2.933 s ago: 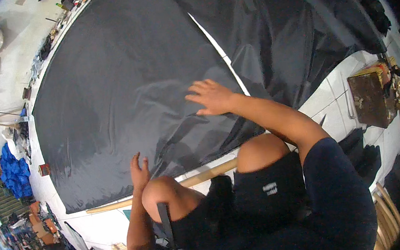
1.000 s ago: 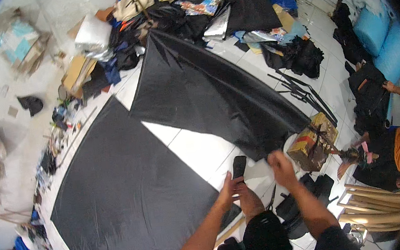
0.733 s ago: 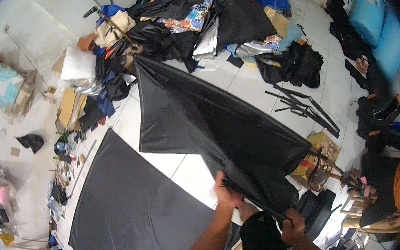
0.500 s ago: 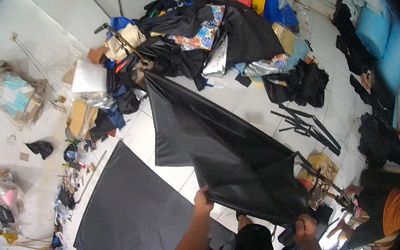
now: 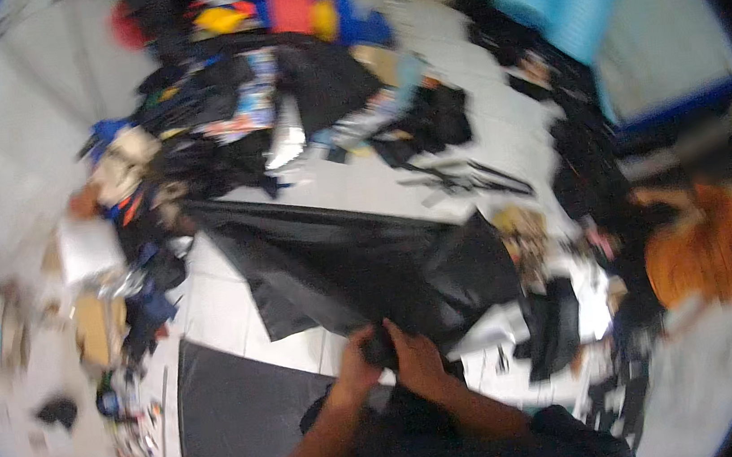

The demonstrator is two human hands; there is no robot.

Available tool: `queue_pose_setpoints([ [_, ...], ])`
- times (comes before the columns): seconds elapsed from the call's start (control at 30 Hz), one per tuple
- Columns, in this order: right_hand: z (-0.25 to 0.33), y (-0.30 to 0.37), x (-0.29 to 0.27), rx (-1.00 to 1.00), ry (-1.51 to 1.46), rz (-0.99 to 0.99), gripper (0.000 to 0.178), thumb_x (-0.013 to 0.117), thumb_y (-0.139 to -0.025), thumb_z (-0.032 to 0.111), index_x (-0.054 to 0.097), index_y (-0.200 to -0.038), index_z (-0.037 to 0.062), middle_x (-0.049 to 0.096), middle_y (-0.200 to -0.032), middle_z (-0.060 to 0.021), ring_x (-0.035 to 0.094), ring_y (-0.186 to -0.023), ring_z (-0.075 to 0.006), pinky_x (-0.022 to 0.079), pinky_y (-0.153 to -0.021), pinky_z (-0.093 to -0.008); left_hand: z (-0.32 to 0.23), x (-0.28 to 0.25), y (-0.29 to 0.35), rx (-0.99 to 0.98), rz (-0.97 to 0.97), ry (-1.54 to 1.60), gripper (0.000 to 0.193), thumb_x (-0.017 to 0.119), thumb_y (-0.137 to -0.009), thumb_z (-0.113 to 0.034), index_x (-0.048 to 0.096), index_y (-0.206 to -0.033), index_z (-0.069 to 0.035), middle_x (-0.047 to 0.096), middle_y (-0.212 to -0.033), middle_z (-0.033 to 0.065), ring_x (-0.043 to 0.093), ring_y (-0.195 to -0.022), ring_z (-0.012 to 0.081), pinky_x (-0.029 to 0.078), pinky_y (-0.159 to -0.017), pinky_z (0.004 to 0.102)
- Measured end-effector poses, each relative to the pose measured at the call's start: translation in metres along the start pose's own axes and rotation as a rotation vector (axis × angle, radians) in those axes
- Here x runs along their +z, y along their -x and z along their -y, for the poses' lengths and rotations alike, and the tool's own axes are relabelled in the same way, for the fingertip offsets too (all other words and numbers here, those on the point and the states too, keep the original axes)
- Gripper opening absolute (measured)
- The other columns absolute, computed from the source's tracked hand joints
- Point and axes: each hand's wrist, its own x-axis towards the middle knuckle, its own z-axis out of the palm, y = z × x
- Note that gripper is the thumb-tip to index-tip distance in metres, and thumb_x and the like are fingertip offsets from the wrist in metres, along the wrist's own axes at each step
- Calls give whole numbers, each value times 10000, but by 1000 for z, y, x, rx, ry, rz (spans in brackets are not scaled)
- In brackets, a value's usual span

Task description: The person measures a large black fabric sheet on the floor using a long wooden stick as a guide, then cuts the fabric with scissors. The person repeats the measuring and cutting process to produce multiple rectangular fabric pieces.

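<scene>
A large sheet of black shiny fabric (image 5: 361,261) spreads out in front of me, creased and partly raised off the floor. Close to my body, my left hand (image 5: 358,360) is closed on its near edge. Right beside it, my right hand (image 5: 415,360) also grips the fabric, and a dark bunched part shows between the two. Motion blur hides the exact finger positions. To the left, a second black sheet (image 5: 235,424) lies flat on the white tiles, partly covered by my left arm.
Piles of dark and coloured fabric scraps (image 5: 215,92) fill the back. Black strips (image 5: 469,179) lie at the right, beyond a yellowish box (image 5: 525,233). A person in orange (image 5: 698,249) is at the far right, near blue rolls (image 5: 579,1). Small clutter (image 5: 130,418) lines the left.
My hands have come together from wide apart, the right one moving left to the left one. The fabric's near edge is gathered between them. My view has turned to the right.
</scene>
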Motion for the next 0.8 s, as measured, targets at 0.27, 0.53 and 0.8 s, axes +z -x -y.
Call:
queue_pose_setpoints([
  [0.27,-11,117,46,331,-97,-381,259,594,-860,164,546,-1071,22,639,-1017,-234,623,-977,-436,485,-838,-531,-108,-103,-45,269,176,112,458,617,-898,-306,577,-1247,-13,625,-1257,131,572,-1166,339,421,-1038,528],
  [0.53,-7,140,120,488,117,-40,462,500,-908,426,621,-1129,39,667,-1130,-227,639,-1056,-401,496,-928,-500,-190,-188,41,263,-88,-50,513,389,-1017,-415,557,-1330,-44,577,-1362,138,556,-1225,356,401,-1096,515],
  [0.8,-1,203,167,496,230,155,647,477,-899,606,663,-1192,60,651,-1231,-186,610,-1157,-370,476,-980,-480,-126,-272,140,226,-181,-241,573,405,-1038,-440,471,-1388,9,508,-1424,179,539,-1252,369,391,-1107,513],
])
